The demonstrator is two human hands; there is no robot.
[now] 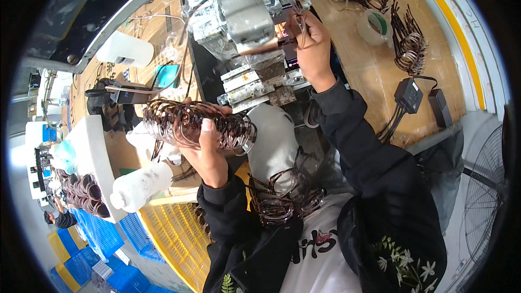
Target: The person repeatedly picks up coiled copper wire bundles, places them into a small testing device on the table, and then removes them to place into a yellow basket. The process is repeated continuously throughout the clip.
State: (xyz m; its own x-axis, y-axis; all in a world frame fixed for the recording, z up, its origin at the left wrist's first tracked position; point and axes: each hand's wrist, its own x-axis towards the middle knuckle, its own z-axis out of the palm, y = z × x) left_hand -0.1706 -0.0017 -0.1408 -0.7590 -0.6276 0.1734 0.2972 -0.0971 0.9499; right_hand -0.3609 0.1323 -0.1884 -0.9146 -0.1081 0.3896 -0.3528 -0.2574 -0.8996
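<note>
A thick bundle of brown, glossy eyeglass frames rests in my left hand, whose fingers wrap under it with the thumb on top. My right hand is raised at the right side of a grey metal machine with clamp blocks. Its fingers are closed on what looks like a thin brown eyeglass frame, partly hidden by the fingers. More brown frames lie on my lap, below the machine.
On the wooden bench are a tape roll, a stacked bundle of frames and a black power adapter. To the left are a white container, a white bottle and a yellow crate. A fan stands right; another person is far left.
</note>
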